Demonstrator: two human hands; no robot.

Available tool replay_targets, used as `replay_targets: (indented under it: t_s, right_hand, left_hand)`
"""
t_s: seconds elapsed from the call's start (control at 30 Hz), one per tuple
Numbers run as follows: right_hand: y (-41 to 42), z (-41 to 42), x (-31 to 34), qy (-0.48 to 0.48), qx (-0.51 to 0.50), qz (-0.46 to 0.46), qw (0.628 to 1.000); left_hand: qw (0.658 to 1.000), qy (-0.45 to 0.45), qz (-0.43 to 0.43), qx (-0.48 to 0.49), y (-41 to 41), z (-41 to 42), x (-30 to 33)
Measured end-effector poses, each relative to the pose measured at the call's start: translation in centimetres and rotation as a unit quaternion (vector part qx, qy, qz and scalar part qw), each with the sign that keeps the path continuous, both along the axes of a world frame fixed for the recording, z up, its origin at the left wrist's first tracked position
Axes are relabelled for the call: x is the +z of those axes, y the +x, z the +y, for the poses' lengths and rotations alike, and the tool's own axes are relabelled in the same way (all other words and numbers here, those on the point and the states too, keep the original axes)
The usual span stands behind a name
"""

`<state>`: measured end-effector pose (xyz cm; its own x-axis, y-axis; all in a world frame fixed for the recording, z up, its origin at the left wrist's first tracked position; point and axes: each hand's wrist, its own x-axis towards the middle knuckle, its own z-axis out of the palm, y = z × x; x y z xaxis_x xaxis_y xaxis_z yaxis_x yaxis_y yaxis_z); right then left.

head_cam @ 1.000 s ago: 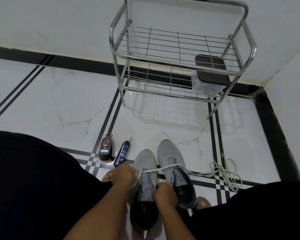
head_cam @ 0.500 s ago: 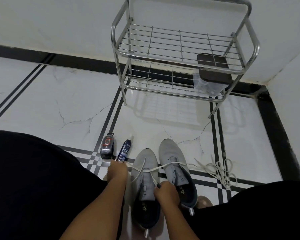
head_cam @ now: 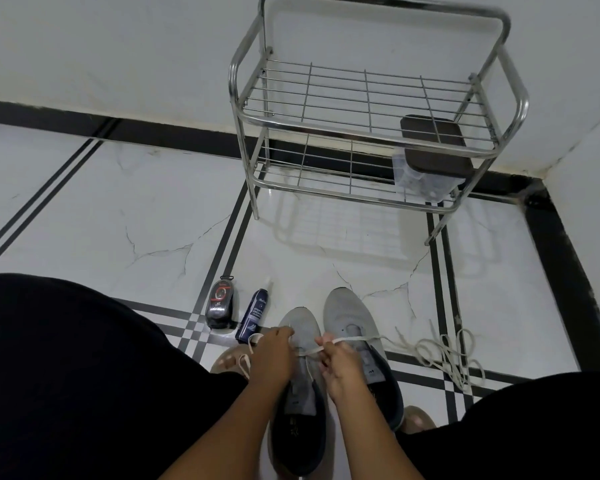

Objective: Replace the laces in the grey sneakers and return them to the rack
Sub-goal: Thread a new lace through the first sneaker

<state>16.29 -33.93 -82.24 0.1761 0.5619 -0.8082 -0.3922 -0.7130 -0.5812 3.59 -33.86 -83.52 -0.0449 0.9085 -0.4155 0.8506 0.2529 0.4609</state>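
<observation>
Nearest the camera, two forearms are stretched out between black-clad knees. The left hand (head_cam: 272, 355) is curled over the left grey sneaker (head_cam: 300, 382), its fingers closed on one end of the white lace (head_cam: 310, 349); a loop of that lace is seen trailing beside the wrist. The right hand (head_cam: 340, 367) is closed on the other end, pinched at the fingertips, and the lace is drawn taut across the shoe's eyelets between both hands. From the right hand the lace is carried on across the right grey sneaker (head_cam: 352, 320), which is set just beside its partner, toes pointing away, both on the tiled floor (head_cam: 153, 220). To the right a loose tangle of spare lace (head_cam: 451, 358) is laid on the tiles, apart from the shoes. To the left of the shoes a dark spray bottle (head_cam: 253, 315) and a shoe-polish sponge (head_cam: 220, 306) are laid side by side. Farther off, against the wall, a metal rack (head_cam: 361, 109) is stood, and a clear box with a dark lid (head_cam: 433, 147) is kept on its lower shelf at the right.
</observation>
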Motion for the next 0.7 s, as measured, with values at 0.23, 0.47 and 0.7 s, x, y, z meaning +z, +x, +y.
replay_targets:
  t_s: [0.23, 0.47, 0.7]
  right_hand:
    - [0.7, 1.7, 5.0, 0.133, -0.041, -0.113, 0.984]
    - [5.4, 2.3, 13.7, 0.216, -0.118, -0.124, 0.961]
    - [6.8, 1.7, 17.4, 0.256, -0.108, -0.057, 0.959]
  left_hand:
    - [0.949, -0.043, -0.311, 0.024, 3.3, 2.7, 3.0]
    - [0.976, -0.005, -0.195, 0.101, 1.2, 3.2, 5.2]
    - [0.983, -0.072, 0.029, 0.169, -1.5, 1.6, 3.4]
